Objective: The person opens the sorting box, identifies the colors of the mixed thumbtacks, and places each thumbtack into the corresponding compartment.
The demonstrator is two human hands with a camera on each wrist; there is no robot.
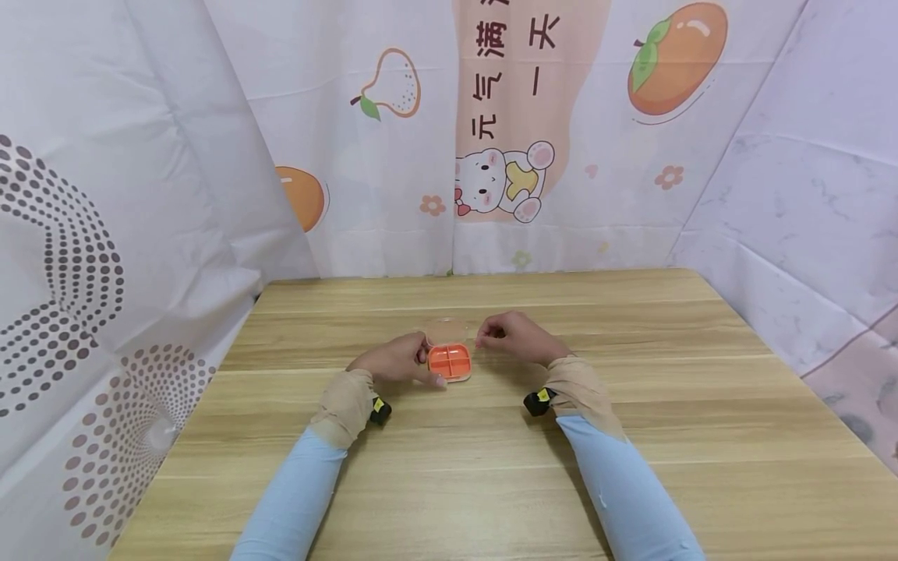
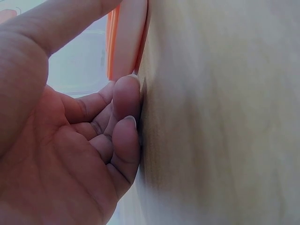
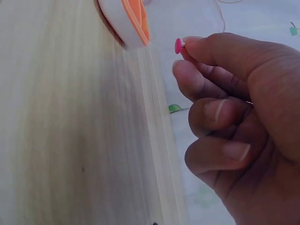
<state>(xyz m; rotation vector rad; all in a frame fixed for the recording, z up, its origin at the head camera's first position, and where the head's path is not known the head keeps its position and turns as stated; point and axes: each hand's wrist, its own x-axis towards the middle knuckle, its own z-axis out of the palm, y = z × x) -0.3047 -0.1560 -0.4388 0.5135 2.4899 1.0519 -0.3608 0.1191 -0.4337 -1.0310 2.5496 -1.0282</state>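
The left hand (image 1: 400,360) gripped the box (image 1: 459,371) at its left side between thumb and fingers, while just right of the box the right hand (image 1: 521,338) pinched a pink pin (image 3: 178,46) between thumb and fingertip, and a clear lid (image 1: 446,332) lay beyond the box.

The box (image 1: 450,361) looks like glossy plastic, the tabletop (image 1: 449,475) smooth wood.
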